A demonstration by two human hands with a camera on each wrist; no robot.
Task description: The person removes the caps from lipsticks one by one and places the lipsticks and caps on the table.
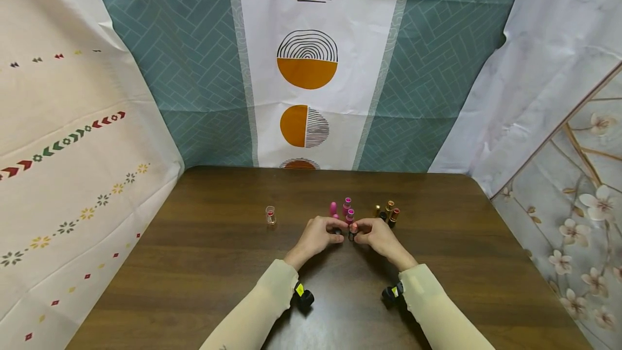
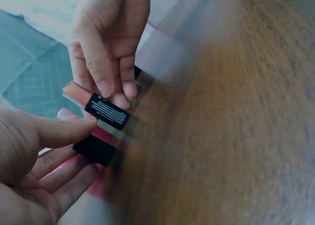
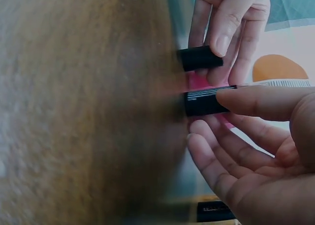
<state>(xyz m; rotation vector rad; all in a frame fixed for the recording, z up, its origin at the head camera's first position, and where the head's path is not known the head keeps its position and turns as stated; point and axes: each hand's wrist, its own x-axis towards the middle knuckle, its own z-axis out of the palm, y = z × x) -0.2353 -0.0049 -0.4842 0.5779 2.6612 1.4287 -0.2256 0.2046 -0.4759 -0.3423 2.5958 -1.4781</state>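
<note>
My left hand pinches a small black lipstick cap between thumb and fingers. Close to its right, my right hand holds an upright lipstick with a black base, pale stripes of print and a coral tip. The right thumb lies along the base in the right wrist view. Cap and lipstick stand side by side, apart, low over the wooden table. Whether either touches the tabletop cannot be told. Just behind the hands are pink lipsticks, partly hidden by the left fingers.
Beside the pink lipsticks stands a bright pink cap. Black and gold lipsticks cluster beyond the right hand. Off to the left, a clear-cased lipstick stands alone. A patterned cloth hangs behind the table's far edge.
</note>
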